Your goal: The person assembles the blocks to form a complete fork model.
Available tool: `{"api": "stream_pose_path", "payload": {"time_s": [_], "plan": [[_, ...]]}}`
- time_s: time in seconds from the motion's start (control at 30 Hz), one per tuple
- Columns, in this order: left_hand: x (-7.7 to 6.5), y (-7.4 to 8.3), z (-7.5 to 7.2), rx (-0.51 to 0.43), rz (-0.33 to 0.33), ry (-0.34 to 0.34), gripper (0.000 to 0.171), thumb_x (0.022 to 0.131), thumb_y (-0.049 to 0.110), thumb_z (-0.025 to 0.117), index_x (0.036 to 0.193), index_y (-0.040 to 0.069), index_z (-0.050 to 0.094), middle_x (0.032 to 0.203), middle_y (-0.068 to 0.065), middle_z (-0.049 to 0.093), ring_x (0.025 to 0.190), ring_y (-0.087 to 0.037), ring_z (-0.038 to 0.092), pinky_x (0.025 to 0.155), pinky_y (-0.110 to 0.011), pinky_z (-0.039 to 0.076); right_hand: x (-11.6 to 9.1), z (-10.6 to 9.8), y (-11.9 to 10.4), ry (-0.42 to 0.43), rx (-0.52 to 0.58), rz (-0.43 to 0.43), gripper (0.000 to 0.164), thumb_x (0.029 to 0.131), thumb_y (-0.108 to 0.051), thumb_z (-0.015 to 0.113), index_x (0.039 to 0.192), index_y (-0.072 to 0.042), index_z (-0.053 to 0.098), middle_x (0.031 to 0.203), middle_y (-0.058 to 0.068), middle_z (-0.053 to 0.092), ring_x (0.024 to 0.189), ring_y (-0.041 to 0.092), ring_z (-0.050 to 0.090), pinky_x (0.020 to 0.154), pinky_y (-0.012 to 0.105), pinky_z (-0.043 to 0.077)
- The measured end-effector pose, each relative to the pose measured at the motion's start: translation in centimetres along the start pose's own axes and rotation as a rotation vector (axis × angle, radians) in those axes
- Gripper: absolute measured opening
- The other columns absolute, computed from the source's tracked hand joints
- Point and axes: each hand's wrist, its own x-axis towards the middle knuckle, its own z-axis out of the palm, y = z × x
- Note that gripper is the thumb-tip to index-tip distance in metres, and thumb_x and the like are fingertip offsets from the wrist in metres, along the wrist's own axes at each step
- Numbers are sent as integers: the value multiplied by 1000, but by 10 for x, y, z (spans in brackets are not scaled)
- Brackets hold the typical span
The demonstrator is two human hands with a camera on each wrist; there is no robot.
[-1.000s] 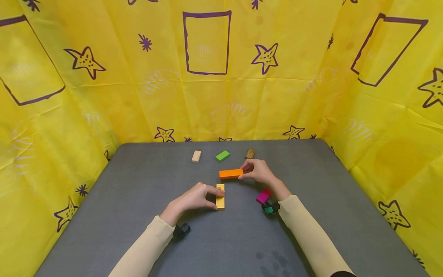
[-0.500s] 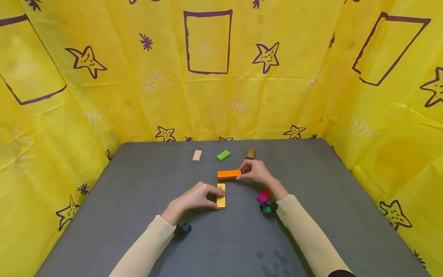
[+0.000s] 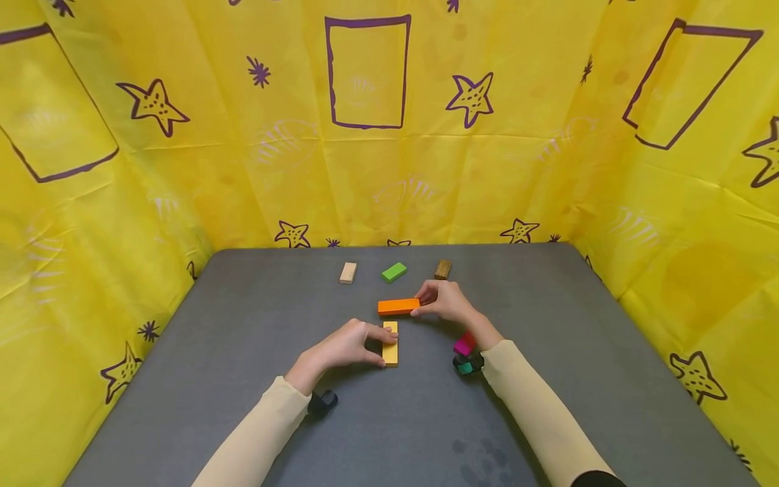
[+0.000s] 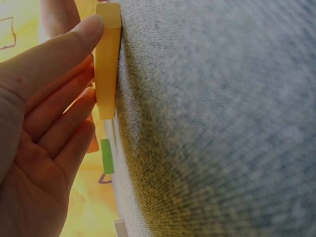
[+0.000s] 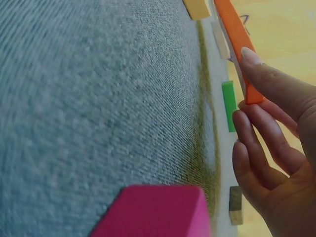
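Observation:
My left hand (image 3: 348, 345) holds a yellow block (image 3: 390, 353) lying lengthwise away from me, thumb at the near end and fingers over its far part. In the left wrist view, the thumb presses the side of that yellow block (image 4: 107, 64), which sits on the grey surface. My right hand (image 3: 447, 302) pinches the right end of an orange block (image 3: 397, 307), held crosswise just beyond the yellow one. Seen from the right wrist, the orange block (image 5: 237, 34) is raised off the surface between thumb and fingers.
A pale wooden block (image 3: 347, 273), a green block (image 3: 394, 272) and a brown block (image 3: 443, 269) lie along the back of the grey table (image 3: 274, 291). Beside my right wrist is a magenta block (image 3: 464, 346) with red showing at its far end. Yellow patterned cloth (image 3: 365, 176) surrounds the table.
My right hand has moved a little to the left with the orange block, bringing it over the far end of the yellow block's line. My left hand and the yellow block stay put.

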Motion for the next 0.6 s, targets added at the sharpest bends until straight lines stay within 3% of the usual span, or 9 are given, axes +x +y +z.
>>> {"api": "stream_pose_path", "payload": {"time_s": [0.6], "plan": [[0,0,0,11,5,-1,49,77,27,79,124,19,65,125,13,62,121,-7,54,104,-35,43,3,10,0,-21,-18,4,31,69,-34,84,88,-16,69,86,-2,70,78,10,65,74,28,56]]}}
